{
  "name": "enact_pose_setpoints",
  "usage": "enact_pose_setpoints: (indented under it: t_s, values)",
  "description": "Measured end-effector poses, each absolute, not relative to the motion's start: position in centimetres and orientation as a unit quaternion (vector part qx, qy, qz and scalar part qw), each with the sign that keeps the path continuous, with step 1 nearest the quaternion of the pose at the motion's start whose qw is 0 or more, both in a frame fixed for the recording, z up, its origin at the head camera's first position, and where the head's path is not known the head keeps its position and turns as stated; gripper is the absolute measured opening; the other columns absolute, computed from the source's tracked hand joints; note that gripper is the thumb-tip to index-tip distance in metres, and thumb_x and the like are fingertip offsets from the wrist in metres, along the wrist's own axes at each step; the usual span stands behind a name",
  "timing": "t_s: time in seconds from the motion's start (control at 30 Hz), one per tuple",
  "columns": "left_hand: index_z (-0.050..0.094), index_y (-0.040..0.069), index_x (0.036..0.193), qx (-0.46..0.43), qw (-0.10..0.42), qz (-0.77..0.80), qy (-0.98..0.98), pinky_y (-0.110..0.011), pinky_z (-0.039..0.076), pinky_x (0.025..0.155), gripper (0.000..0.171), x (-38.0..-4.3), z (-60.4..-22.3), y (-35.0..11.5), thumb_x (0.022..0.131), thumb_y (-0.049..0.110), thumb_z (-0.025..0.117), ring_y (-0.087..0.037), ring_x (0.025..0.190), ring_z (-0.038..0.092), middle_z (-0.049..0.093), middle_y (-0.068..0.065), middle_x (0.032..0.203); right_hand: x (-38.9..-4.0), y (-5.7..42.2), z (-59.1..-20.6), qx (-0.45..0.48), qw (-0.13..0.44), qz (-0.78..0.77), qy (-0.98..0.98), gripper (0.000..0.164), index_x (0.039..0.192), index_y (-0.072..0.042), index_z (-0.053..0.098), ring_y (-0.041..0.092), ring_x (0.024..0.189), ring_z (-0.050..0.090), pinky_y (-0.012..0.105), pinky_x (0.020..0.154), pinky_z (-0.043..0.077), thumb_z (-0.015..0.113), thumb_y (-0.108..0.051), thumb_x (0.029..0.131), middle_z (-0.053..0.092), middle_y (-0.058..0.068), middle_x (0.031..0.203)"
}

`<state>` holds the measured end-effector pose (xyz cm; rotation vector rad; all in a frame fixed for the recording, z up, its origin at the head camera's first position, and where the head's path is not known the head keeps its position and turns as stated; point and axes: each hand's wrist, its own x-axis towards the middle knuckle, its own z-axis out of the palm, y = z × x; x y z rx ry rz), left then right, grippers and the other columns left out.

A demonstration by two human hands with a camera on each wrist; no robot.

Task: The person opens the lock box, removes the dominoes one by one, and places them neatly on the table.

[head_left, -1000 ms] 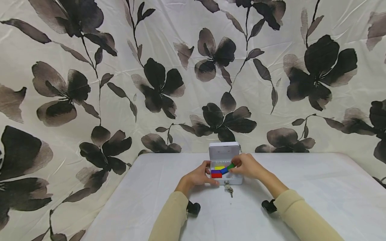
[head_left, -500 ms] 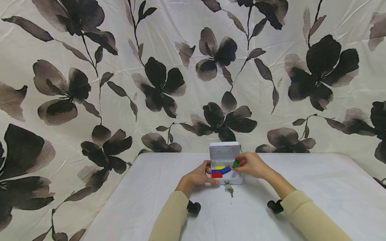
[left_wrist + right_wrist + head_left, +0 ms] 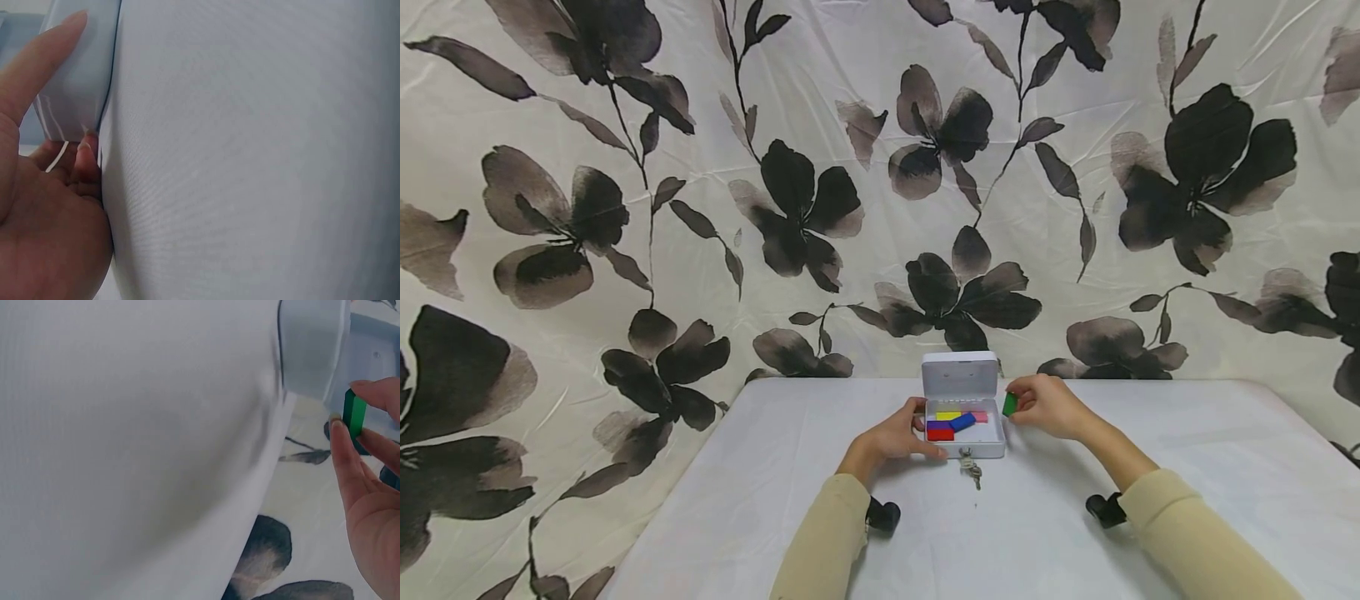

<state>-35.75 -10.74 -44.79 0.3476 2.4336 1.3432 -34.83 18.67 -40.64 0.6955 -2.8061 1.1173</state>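
Note:
A small white cash box [image 3: 988, 451] stands on the table with its lid [image 3: 960, 382] raised. My left hand [image 3: 891, 435] grips the box's left side, thumb along the front wall and fingers round the side. Just outside the box's right wall, my right hand [image 3: 1054, 407] pinches a green block [image 3: 356, 414] between thumb and fingertips. Inside the box lie a red block [image 3: 940, 435], a purple block [image 3: 937, 425], a yellow block [image 3: 948, 415], a pink block [image 3: 980, 417] and a slanted blue block [image 3: 962, 422]. Keys [image 3: 973, 473] hang from the front lock.
A white cloth [image 3: 1000, 542] covers the table. Behind the box's lid, at the table's far edge, hangs a floral curtain [image 3: 820, 333]. Black wrist cameras sit under both forearms, the left camera [image 3: 883, 516] and the right camera [image 3: 1106, 510].
My right hand has lifted the green block away from the blue one and carried it rightward, out past the box's right wall. The pink block has come into view. My left hand stays on the box.

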Motion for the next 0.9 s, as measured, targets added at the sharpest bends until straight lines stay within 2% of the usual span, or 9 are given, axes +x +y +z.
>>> enact_pose_setpoints:
  t_s: [0.33, 0.67, 0.9]
  values:
    - [0.034, 0.015, 0.152, 0.116, 0.175, 0.480, 0.852, -0.048, 0.043, 0.106, 0.094, -35.8, -44.8, -10.7, 0.078, 0.025, 0.091, -0.026, 0.118, 0.046, 0.051, -0.007, 0.121, -35.8, 20.0, -41.3, 0.245, -0.003, 0.331, -0.911, 0.044, 0.117, 0.014, 0.066, 0.021, 0.081, 0.062, 0.032, 0.073, 0.052, 0.081, 0.001, 0.078, 0.068, 0.010, 0.089]
    - [0.034, 0.014, 0.151, 0.128, 0.172, 0.475, 0.854, -0.045, 0.044, 0.101, 0.092, -35.7, -44.7, -10.9, 0.079, 0.025, 0.090, -0.025, 0.117, 0.046, 0.051, -0.007, 0.120, -36.1, 19.6, -41.9, 0.256, -0.049, 0.295, -0.919, 0.044, 0.116, 0.009, 0.068, 0.019, 0.083, 0.060, 0.036, 0.077, 0.055, 0.083, 0.001, 0.076, 0.068, 0.011, 0.100]
    - [0.033, 0.014, 0.153, 0.120, 0.172, 0.472, 0.856, -0.048, 0.043, 0.105, 0.094, -35.7, -44.7, -10.8, 0.079, 0.026, 0.091, -0.026, 0.118, 0.047, 0.051, -0.007, 0.121, -36.2, 19.5, -42.3, 0.251, -0.075, 0.290, -0.920, 0.043, 0.118, 0.007, 0.068, 0.021, 0.084, 0.058, 0.037, 0.079, 0.054, 0.082, 0.002, 0.077, 0.066, 0.010, 0.102]
